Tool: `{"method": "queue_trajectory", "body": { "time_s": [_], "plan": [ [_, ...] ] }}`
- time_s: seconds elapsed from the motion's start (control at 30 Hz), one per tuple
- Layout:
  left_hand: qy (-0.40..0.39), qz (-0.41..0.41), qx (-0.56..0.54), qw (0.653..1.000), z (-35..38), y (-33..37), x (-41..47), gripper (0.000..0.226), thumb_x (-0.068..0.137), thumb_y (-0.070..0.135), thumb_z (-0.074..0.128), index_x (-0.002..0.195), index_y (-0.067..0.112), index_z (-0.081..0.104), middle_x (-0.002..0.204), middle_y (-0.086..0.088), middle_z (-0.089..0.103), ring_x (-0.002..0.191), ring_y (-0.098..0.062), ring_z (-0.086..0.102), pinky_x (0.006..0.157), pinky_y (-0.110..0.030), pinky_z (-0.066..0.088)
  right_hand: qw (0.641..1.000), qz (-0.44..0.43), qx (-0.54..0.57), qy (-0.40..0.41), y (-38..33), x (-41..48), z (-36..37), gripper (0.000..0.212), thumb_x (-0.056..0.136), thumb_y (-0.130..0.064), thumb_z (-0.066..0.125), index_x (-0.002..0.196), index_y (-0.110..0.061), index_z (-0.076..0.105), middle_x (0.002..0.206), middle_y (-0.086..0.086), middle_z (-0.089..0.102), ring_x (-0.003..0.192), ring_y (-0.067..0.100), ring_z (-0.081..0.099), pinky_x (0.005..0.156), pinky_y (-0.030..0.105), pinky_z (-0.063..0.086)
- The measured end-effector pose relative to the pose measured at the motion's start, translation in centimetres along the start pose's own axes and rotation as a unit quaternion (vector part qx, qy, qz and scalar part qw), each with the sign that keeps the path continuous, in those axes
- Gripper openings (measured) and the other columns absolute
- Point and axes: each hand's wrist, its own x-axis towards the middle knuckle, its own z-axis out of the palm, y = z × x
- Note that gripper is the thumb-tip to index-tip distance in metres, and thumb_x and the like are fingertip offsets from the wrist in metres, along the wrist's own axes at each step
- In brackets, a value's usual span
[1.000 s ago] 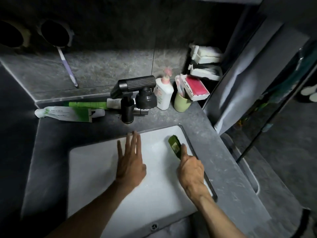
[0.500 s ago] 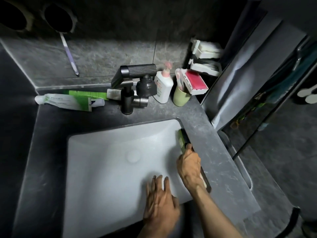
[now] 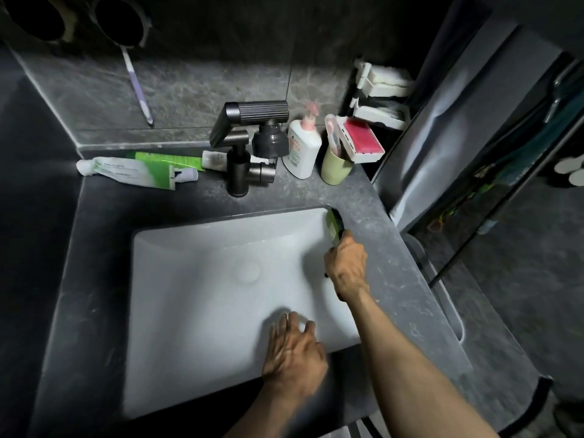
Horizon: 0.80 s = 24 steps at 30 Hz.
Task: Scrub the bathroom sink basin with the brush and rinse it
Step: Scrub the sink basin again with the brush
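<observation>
As right grip [image 3: 346, 270] clasps brush [image 3: 333, 224], head juts beyond

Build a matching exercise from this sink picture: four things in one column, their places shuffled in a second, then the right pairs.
Things
1. brush
2. cup
3. drain
4. toothpaste

Places
A. lying on the counter, left of the faucet
B. in the middle of the basin floor
C. gripped by the right hand, against the basin's right wall
D. standing on the counter, just right of the pump bottle

Pairs: 1-C, 2-D, 3-B, 4-A
</observation>
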Motion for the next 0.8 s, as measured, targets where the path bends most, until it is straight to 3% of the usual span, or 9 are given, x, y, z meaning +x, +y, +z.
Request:
{"method": "queue_trajectory", "body": {
  "time_s": [0.1, 0.17, 0.23, 0.37, 0.5, 0.6, 0.8],
  "plan": [
    [-0.043, -0.003, 0.007, 0.999, -0.6, 0.3, -0.3, 0.059, 0.088, 0.04, 0.029, 0.141, 0.023, 0.05, 0.156, -0.014, 0.034, 0.15, -0.034, 0.024, 0.125, -0.046, 0.017, 1.0, 0.017, 0.015, -0.008, 2.0, -2.3, -0.1, 0.041, 0.084, -0.011, 0.047, 0.125, -0.008, 0.049, 0.101, 0.025, 0.068, 0.098, 0.044, 0.064, 0.088, 0.044, 0.052],
    [-0.044, -0.006, 0.008, 0.999, -1.1, 0.4, -0.3, 0.061, 0.088, 0.041, 0.028, 0.143, 0.023, 0.047, 0.159, -0.011, 0.029, 0.151, -0.029, 0.02, 0.126, -0.043, 0.013, 0.999, 0.024, 0.043, -0.02, 4.3, -5.5, -0.1, 0.043, 0.079, -0.02, 0.041, 0.122, -0.018, 0.046, 0.09, 0.021, 0.07, 0.083, 0.04, 0.069, 0.079, 0.045, 0.057],
    [-0.036, -0.003, 0.003, 0.999, -1.2, 0.5, -0.1, 0.058, 0.088, 0.04, 0.029, 0.14, 0.024, 0.05, 0.156, -0.009, 0.033, 0.148, -0.027, 0.024, 0.126, -0.042, 0.012, 0.998, 0.027, 0.05, -0.028, 4.7, -5.5, -0.2, 0.039, 0.076, -0.021, 0.039, 0.115, -0.019, 0.047, 0.087, 0.02, 0.07, 0.079, 0.039, 0.069, 0.074, 0.046, 0.058],
    [-0.047, -0.007, 0.003, 0.999, -1.5, 0.5, -0.1, 0.062, 0.086, 0.04, 0.023, 0.139, 0.023, 0.051, 0.149, -0.008, 0.038, 0.143, -0.026, 0.029, 0.125, -0.041, 0.016, 0.999, 0.013, 0.031, -0.028, 1.1, -0.5, -0.7, 0.04, 0.084, -0.008, 0.051, 0.124, -0.005, 0.052, 0.112, 0.027, 0.065, 0.106, 0.046, 0.059, 0.091, 0.042, 0.047],
    [-0.061, -0.01, 0.001, 0.998, -2.0, 0.4, -0.2, 0.051, 0.091, 0.041, 0.033, 0.134, 0.023, 0.055, 0.144, -0.009, 0.041, 0.139, -0.026, 0.032, 0.121, -0.04, 0.023, 0.998, 0.029, 0.039, -0.035, 4.1, -3.9, -0.1, 0.046, 0.083, -0.013, 0.049, 0.129, -0.012, 0.048, 0.103, 0.024, 0.068, 0.096, 0.042, 0.063, 0.084, 0.042, 0.054],
    [-0.071, -0.015, -0.001, 0.997, -2.1, 0.5, -0.2, 0.051, 0.092, 0.041, 0.034, 0.135, 0.024, 0.055, 0.143, -0.008, 0.042, 0.138, -0.026, 0.034, 0.12, -0.04, 0.025, 0.993, 0.088, 0.049, -0.066, 8.0, -7.7, 0.6, 0.038, 0.073, -0.019, 0.049, 0.111, -0.023, 0.045, 0.093, 0.017, 0.073, 0.083, 0.035, 0.07, 0.075, 0.042, 0.058],
    [-0.073, -0.031, -0.032, 0.996, -2.6, 0.5, 0.0, 0.05, 0.093, 0.036, 0.042, 0.139, 0.021, 0.053, 0.143, -0.007, 0.044, 0.137, -0.026, 0.037, 0.119, -0.041, 0.03, 0.995, 0.063, 0.06, -0.054, 4.6, -4.0, -0.8, 0.033, 0.081, -0.005, 0.05, 0.114, -0.005, 0.052, 0.107, 0.024, 0.066, 0.101, 0.042, 0.063, 0.088, 0.047, 0.054]
  ]
}}
